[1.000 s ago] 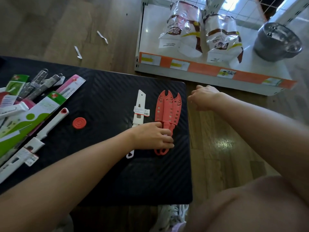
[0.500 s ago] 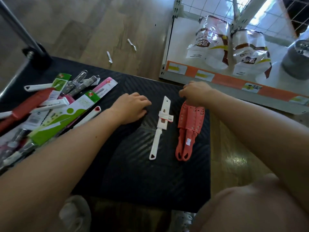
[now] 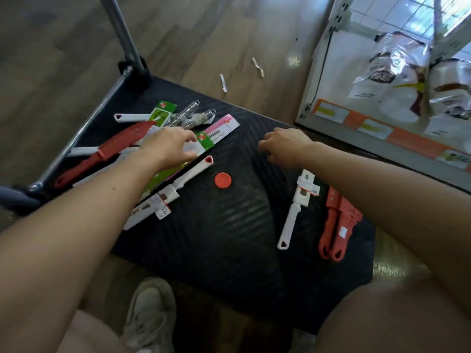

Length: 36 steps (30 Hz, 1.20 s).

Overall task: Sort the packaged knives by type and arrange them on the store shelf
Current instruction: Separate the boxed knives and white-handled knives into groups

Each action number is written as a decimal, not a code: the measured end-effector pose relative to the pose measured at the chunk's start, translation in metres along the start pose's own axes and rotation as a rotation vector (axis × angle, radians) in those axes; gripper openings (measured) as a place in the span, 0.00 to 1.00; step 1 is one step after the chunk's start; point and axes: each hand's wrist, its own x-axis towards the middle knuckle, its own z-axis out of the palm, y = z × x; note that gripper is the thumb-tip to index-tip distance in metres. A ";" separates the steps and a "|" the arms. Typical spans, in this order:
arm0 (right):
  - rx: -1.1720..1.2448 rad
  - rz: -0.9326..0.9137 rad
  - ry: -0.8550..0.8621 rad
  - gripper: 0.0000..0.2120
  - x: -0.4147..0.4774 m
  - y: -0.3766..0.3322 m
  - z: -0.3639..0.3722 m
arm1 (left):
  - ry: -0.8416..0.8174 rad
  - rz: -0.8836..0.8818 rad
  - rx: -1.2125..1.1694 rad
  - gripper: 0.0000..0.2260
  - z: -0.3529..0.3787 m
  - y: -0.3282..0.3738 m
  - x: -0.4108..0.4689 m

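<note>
Black cart deck by the shelf: left hand sits on the unsorted knife pile, fingers over a green-carded pack, grip unclear, right hand loosely curled and empty; best to pull one pack clear, then match it to the white knife or red knives.

- The desk is bare in the middle and along its near edge, between the red cap and the white knife.
- The knife pile crowds the far left, with the left hand over it.
- The red knives take the right edge.
- The cart handle post rises at the far left corner.
- The shelf closes the far right.
</note>
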 end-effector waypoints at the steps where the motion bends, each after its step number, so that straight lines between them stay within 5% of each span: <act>1: 0.008 -0.015 0.012 0.16 0.006 -0.008 -0.002 | -0.020 -0.022 0.007 0.22 0.001 -0.006 -0.002; 9: 0.151 -0.124 0.142 0.22 0.041 -0.062 -0.013 | -0.066 -0.021 0.193 0.32 0.006 -0.013 -0.010; 20: 0.262 0.074 0.230 0.18 0.065 -0.054 -0.014 | 0.017 -0.067 0.308 0.29 0.010 -0.012 -0.006; 26: 0.188 0.041 0.187 0.29 0.080 -0.036 -0.010 | 0.059 -0.060 0.281 0.28 0.013 -0.015 -0.004; 36: 0.099 -0.033 0.171 0.26 0.093 -0.038 -0.016 | 0.106 -0.081 0.189 0.26 0.012 -0.020 -0.006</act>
